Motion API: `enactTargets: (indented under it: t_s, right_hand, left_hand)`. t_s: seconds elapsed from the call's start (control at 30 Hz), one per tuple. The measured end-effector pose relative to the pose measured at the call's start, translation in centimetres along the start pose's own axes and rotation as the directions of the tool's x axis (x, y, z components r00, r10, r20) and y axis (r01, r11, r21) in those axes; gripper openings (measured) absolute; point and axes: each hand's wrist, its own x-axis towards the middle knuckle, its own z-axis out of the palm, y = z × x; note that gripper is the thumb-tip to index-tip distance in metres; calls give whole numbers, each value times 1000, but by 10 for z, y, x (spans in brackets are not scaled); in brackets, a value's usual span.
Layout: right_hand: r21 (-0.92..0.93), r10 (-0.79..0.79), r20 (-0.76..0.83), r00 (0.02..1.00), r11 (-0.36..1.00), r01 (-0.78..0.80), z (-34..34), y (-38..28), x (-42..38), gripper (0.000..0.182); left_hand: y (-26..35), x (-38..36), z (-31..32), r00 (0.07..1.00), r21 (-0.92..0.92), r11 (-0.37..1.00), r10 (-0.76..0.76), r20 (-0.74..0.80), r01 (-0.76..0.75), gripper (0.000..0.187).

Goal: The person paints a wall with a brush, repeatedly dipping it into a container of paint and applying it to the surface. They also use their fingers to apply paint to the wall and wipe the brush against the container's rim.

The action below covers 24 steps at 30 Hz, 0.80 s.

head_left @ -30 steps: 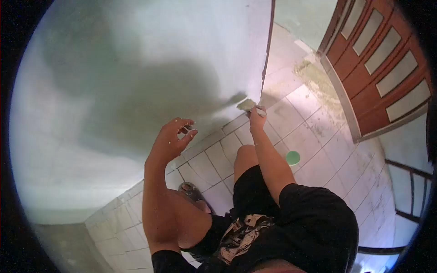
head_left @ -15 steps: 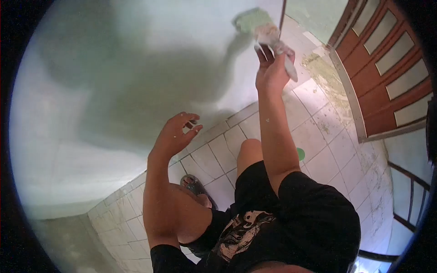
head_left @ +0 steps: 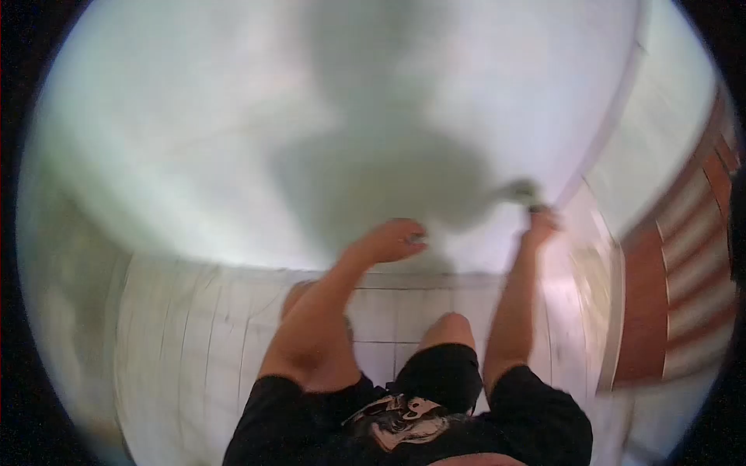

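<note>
My right hand (head_left: 542, 225) is closed around a paintbrush (head_left: 525, 193) beside the right part of a pale wall. The brush head is blurred and meets the wall in this view; its handle is mostly hidden by my fingers. My left hand (head_left: 391, 240) hangs loosely curled in front of the wall, low and near the middle. A gap shows between its thumb and fingers, with no tool in it. The wall (head_left: 233, 155) is whitish green, and my shadow falls across it.
White floor tiles (head_left: 194, 326) run along the foot of the wall, under my knees. To the right stands a red-brown door (head_left: 645, 311) with pale slats. A wall edge (head_left: 614, 116) lies just left of another pale green wall section.
My view has turned to face the wall more squarely. The brush in my right hand appears lower and farther right, and my left hand also appears farther right.
</note>
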Motion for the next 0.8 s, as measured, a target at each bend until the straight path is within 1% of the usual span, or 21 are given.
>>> enactTargets:
  t_s: [0.03, 0.07, 0.1, 0.13, 0.17, 0.2, 0.23, 0.27, 0.3, 0.33, 0.4, 0.43, 0.47, 0.5, 0.53, 0.57, 0.6, 0.67, 0.7, 0.77, 0.8]
  right_hand:
    - [-476, -367, 56, 929, 808, 348, -8, -26, 41, 38]
    - [-710, -598, 115, 793, 509, 487, -15, -51, 81, 39]
    - [-788, -757, 154, 635, 294, 541, -15, -85, 126, 40]
    - [-709, -821, 123, 557, 320, 629, -12, -114, 178, 42]
    - [-624, -899, 101, 427, 277, 731, -15, -144, 193, 40]
    - [-540, -956, 77, 284, 200, 818, -16, -174, 208, 38]
    - [-466, -989, 51, 137, 98, 879, -17, -205, 222, 37]
    - [78, -792, -27, 609, 606, 792, -3, -213, 215, 36]
    - [677, -383, -97, 918, 651, 343, 13, -220, 209, 36]
    - [647, -316, -122, 941, 694, 316, 17, -196, 201, 36]
    - [412, -342, -60, 938, 847, 336, 40, -95, 163, 38]
    - [300, -328, 6, 945, 902, 311, 46, -29, 136, 39]
    - [201, -301, 88, 950, 939, 279, 51, 39, 101, 41]
    - [120, -260, 181, 949, 963, 241, 53, 105, 61, 43]
    - [74, -219, 254, 942, 976, 207, 51, 162, 23, 45]
    - [-32, -134, 292, 947, 988, 150, 30, 185, -7, 45]
    - [-82, -56, 321, 945, 993, 87, 8, 189, -41, 44]
    - [-104, 48, 345, 937, 995, -13, -35, 185, -80, 43]
    - [-69, 79, 351, 933, 996, -58, -51, 179, -90, 43]
    - [48, 136, 358, 924, 985, -163, -75, 162, -102, 42]
    - [116, 155, 362, 919, 971, -209, -87, 156, -101, 42]
  left_hand:
    - [1, -2, -4, 997, 64, 995, 73, -14, -72, 41]
    - [-8, 3, 2, 999, 147, 988, 47, 5, -48, 41]
    - [-8, 4, 1, 998, 20, 999, 50, -29, -50, 40]
    - [-9, 4, 3, 978, -39, 990, 126, -166, -135, 31]
    - [-14, 6, 11, 957, 21, 993, 119, -263, -118, 30]
    - [-3, 1, 4, 972, -156, 985, 40, -232, -78, 30]
    - [6, -3, -4, 990, -109, 992, -77, -119, 64, 30]
    - [-1, 3, 1, 995, 9, 999, -33, -89, 34, 30]
    - [3, -6, -2, 991, -83, 996, -29, -130, 18, 30]
    - [10, -7, -3, 990, -85, 992, -106, -91, 98, 31]
    - [16, -9, -4, 996, 8, 999, -36, -78, 36, 30]
    - [20, -12, 0, 994, -81, 997, -28, -108, 20, 29]
    - [30, -17, 0, 994, -65, 998, -11, -110, 4, 29]
    - [33, -22, 4, 996, -54, 998, -30, -83, 26, 29]
    - [33, -22, 8, 996, -57, 998, 17, -82, -22, 29]
    - [35, -19, 13, 994, -65, 995, 72, -87, -77, 28]
    - [40, -14, 18, 995, -65, 995, 75, -66, -79, 28]
    - [51, -5, 29, 993, -76, 990, 121, -6, -121, 28]
    - [55, 0, 33, 991, -89, 988, 130, 7, -129, 28]
    - [60, 9, 40, 976, -17, 984, 179, 120, -179, 31]
    - [60, 13, 43, 966, -56, 977, 210, 153, -204, 31]
